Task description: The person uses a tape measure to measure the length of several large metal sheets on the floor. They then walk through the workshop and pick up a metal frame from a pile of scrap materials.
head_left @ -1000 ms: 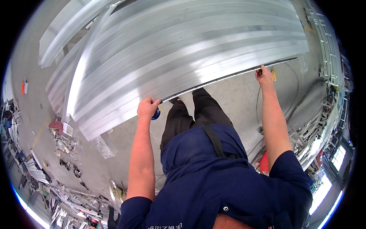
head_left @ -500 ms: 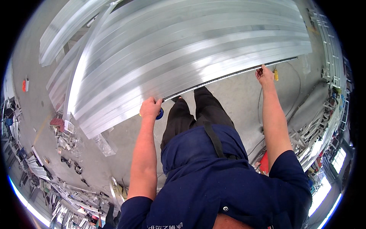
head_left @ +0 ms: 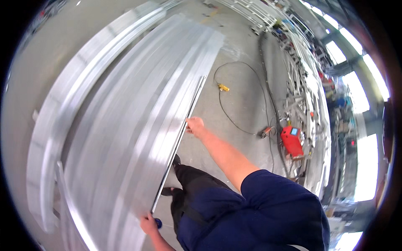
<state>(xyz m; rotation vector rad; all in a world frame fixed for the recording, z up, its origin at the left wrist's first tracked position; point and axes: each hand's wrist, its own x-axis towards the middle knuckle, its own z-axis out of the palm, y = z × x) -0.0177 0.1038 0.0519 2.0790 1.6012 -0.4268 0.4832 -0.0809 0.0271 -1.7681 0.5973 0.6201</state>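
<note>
A tape measure's blue case (head_left: 158, 223) sits against my left hand (head_left: 148, 224), at the near corner of the aluminium profiles. From there its long narrow blade (head_left: 169, 166) runs out along the right edge of the profiles. My right hand (head_left: 195, 126) pinches the blade partway along, and its free end reaches beyond the hand. The wide silver aluminium profiles (head_left: 125, 113) lie side by side, their edge next to both hands. My left fingers are closed round the case, partly hidden and blurred.
More long profiles (head_left: 63, 113) lie to the left. On the floor at the right are a looped cable (head_left: 218, 98) with a yellow connector (head_left: 223, 87) and a red machine (head_left: 292, 141) with a small screen. Metal pieces (head_left: 299, 83) are stacked along the right side.
My view has swung to the right, so the profiles now run steeply up the picture. Both hands stay at the tape measure. The red machine has come fully into view.
</note>
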